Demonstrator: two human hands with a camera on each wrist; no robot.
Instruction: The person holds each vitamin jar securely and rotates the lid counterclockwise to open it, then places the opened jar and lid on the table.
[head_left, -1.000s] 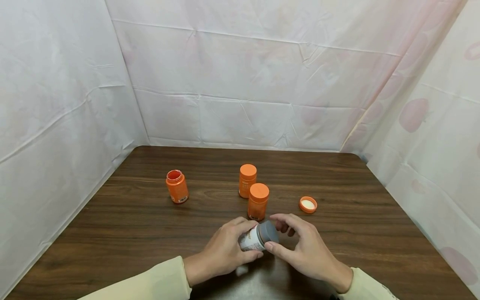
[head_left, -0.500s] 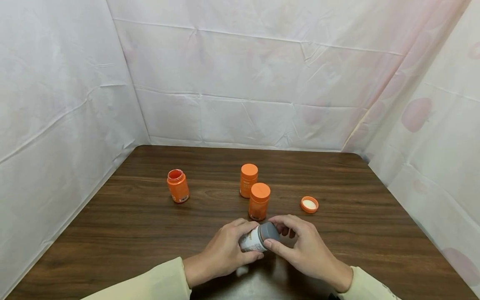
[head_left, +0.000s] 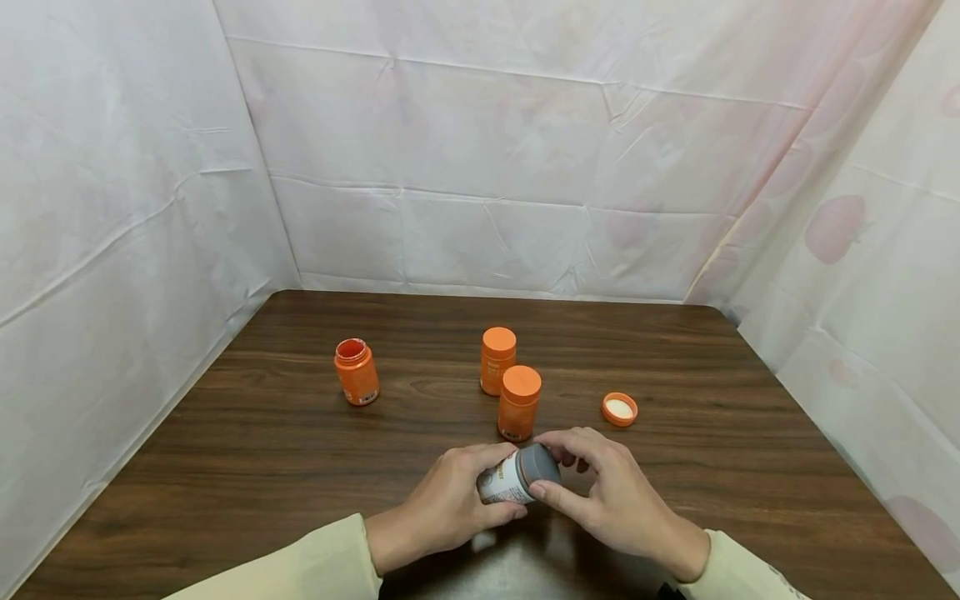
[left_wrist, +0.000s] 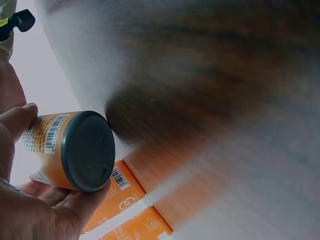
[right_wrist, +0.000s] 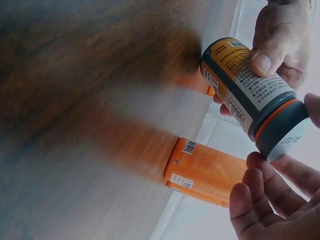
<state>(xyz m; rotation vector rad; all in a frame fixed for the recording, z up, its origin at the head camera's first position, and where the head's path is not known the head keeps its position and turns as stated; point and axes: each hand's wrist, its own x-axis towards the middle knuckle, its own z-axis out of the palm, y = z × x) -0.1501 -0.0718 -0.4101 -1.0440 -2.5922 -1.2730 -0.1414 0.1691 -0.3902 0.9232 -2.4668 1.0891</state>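
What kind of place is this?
Maybe a little curtained-off work spot: there's a dark brown table, creased pale sheets hang on three sides, and the left hand holds a grey-capped bottle.

"Where does the head camera look from?"
"Up high, forward and down — it sees the table (head_left: 225, 475) and the cloth wall (head_left: 480, 150) behind."
"And the two wrist ones?"
"Very close, with everything tipped sideways. The left faces the bottom (left_wrist: 90, 152) of the bottle (right_wrist: 252, 95), the right its side and lid (right_wrist: 281, 130) — all three share that bottle."
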